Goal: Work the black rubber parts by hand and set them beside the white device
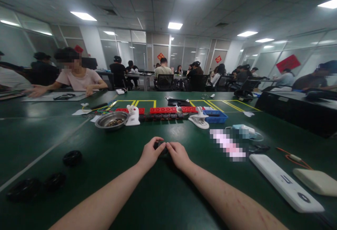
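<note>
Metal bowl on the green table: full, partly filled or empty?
Partly filled: small brownish pieces lie in the bottom of the bowl, with bare inner wall showing around them.

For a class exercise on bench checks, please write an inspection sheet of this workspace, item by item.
Surface: green table, yellow markings at the far side.
Job's things: small dark object, mostly hidden by fingers.
Clutter: metal bowl holding small pieces, red strips, blue tray, black rings, long white device.
Grippers: left hand and right hand together at the object.
Cables: orange cord, right.
Surroundings: people seated around; ceiling lights on.
</note>
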A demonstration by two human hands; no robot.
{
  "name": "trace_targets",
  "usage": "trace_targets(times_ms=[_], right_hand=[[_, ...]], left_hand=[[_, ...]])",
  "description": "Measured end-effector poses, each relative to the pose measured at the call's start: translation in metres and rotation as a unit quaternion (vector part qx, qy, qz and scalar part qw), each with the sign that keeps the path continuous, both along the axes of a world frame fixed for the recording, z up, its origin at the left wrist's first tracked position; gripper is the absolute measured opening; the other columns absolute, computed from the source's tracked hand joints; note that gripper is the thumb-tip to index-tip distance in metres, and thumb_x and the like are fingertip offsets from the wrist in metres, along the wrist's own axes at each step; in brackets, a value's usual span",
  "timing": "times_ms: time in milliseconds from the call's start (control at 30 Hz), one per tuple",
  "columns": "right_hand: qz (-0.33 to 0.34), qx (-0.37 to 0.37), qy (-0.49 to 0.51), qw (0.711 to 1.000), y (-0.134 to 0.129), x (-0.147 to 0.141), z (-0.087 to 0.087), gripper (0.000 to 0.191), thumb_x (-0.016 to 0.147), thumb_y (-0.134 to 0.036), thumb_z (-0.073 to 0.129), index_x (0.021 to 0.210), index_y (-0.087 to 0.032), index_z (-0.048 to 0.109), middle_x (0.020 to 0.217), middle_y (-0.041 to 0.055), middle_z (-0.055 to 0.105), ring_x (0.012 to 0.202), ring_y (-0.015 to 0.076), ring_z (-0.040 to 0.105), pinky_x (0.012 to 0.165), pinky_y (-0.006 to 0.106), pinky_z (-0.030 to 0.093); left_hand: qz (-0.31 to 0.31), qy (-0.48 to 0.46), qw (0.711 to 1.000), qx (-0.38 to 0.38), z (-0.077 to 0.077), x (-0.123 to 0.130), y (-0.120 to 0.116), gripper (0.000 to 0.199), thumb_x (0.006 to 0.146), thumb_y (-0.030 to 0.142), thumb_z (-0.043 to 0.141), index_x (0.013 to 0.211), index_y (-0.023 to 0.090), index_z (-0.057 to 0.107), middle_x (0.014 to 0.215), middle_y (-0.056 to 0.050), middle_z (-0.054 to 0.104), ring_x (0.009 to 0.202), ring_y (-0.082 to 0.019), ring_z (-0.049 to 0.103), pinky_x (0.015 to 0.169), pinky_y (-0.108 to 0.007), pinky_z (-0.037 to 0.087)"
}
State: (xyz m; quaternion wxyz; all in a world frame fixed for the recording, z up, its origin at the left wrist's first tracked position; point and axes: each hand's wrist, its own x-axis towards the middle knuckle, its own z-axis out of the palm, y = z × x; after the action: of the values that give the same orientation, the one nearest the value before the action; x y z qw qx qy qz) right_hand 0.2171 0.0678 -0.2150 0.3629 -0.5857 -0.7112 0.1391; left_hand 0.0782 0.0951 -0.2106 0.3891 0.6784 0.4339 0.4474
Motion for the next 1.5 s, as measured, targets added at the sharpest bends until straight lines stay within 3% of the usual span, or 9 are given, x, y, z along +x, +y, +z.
trace_targets(times_ms=[233, 467, 600, 733, 900, 1033, 1133, 1267, 1500], right_hand=[[0.023, 0.050, 0.028, 0.998, -0.002, 0.001, 0.005, 0.017, 0.078, -0.030, 0.054, 0.081, -0.015, 0.057, 0.076, 0.0024, 0.055, 0.074, 0.0137, 0.047, 0.066, 0.024, 0.035], [0.048, 0.083, 0.038, 0.995, -0.010, -0.003, 0.006, 0.037, 0.068, -0.029, 0.064, 0.100, -0.017, 0.049, 0.090, 0.0035, 0.052, 0.082, 0.0156, 0.046, 0.073, 0.027, 0.036], [0.007, 0.050, 0.033, 0.998, -0.008, -0.002, 0.003, 0.019, 0.081, -0.034, 0.046, 0.084, -0.016, 0.052, 0.077, 0.0018, 0.053, 0.073, 0.0138, 0.045, 0.065, 0.025, 0.034], [0.003, 0.020, 0.018, 1.000, -0.004, 0.000, 0.003, 0.036, 0.085, -0.037, 0.038, 0.060, -0.015, 0.050, 0.060, -0.0001, 0.048, 0.062, 0.0115, 0.043, 0.057, 0.022, 0.030], [0.010, 0.029, 0.041, 0.999, -0.004, -0.001, 0.006, 0.027, 0.082, -0.033, 0.045, 0.065, -0.015, 0.054, 0.063, -0.0002, 0.051, 0.063, 0.0113, 0.045, 0.058, 0.022, 0.031], [0.015, 0.051, 0.049, 0.997, -0.007, -0.001, 0.008, 0.014, 0.074, -0.028, 0.057, 0.080, -0.015, 0.056, 0.074, 0.0015, 0.055, 0.070, 0.0133, 0.047, 0.064, 0.024, 0.035], [0.049, 0.083, 0.038, 0.995, -0.010, -0.002, 0.009, 0.029, 0.072, -0.022, 0.060, 0.099, -0.016, 0.052, 0.084, 0.0034, 0.055, 0.079, 0.0155, 0.048, 0.073, 0.028, 0.037], [0.062, 0.088, 0.033, 0.994, -0.010, -0.003, 0.007, 0.039, 0.072, -0.023, 0.057, 0.109, -0.018, 0.046, 0.091, 0.0046, 0.054, 0.084, 0.0167, 0.048, 0.078, 0.030, 0.036], [-0.024, 0.020, 0.030, 0.999, -0.002, 0.002, 0.001, 0.035, 0.086, -0.040, 0.033, 0.071, -0.015, 0.053, 0.065, 0.0004, 0.051, 0.063, 0.0124, 0.046, 0.058, 0.022, 0.032]], left_hand=[[-0.016, -0.027, 0.997, -0.072, -0.002, 0.000, 0.006, 0.038, 0.071, 0.049, 0.047, 0.089, 0.016, 0.053, 0.078, -0.004, 0.057, 0.062, -0.016, 0.056, 0.051, -0.024, 0.046], [0.039, 0.006, 0.999, -0.010, -0.001, -0.002, 0.010, 0.029, 0.071, 0.042, 0.047, 0.077, 0.016, 0.057, 0.077, -0.003, 0.058, 0.076, -0.018, 0.054, 0.070, -0.028, 0.043], [0.036, -0.004, 0.999, 0.014, 0.004, -0.001, 0.000, 0.029, 0.072, 0.041, 0.047, 0.085, 0.017, 0.055, 0.080, -0.003, 0.057, 0.074, -0.017, 0.054, 0.066, -0.027, 0.043], [0.029, 0.028, 0.997, 0.060, 0.008, -0.001, -0.006, 0.028, 0.072, 0.039, 0.049, 0.088, 0.017, 0.054, 0.083, -0.004, 0.058, 0.078, -0.018, 0.054, 0.071, -0.028, 0.042], [0.027, 0.013, 0.998, 0.047, 0.010, -0.002, -0.005, 0.030, 0.072, 0.041, 0.048, 0.090, 0.017, 0.054, 0.083, -0.003, 0.058, 0.078, -0.017, 0.055, 0.072, -0.028, 0.044], [0.013, -0.038, 0.998, -0.047, 0.006, -0.002, 0.001, 0.038, 0.072, 0.048, 0.045, 0.090, 0.016, 0.053, 0.084, -0.005, 0.056, 0.071, -0.017, 0.057, 0.057, -0.026, 0.048], [-0.010, -0.088, 0.988, -0.125, 0.001, -0.001, 0.007, 0.042, 0.070, 0.053, 0.043, 0.086, 0.015, 0.051, 0.073, -0.003, 0.054, 0.052, -0.014, 0.054, 0.042, -0.024, 0.045], [-0.004, -0.107, 0.988, -0.114, -0.002, -0.001, 0.010, 0.040, 0.068, 0.052, 0.048, 0.083, 0.015, 0.050, 0.068, -0.001, 0.052, 0.048, -0.012, 0.052, 0.038, -0.021, 0.042], [0.009, -0.071, 0.995, -0.068, 0.000, -0.001, 0.004, 0.031, 0.072, 0.042, 0.045, 0.090, 0.017, 0.047, 0.073, -0.001, 0.051, 0.050, -0.013, 0.054, 0.039, -0.021, 0.042]])
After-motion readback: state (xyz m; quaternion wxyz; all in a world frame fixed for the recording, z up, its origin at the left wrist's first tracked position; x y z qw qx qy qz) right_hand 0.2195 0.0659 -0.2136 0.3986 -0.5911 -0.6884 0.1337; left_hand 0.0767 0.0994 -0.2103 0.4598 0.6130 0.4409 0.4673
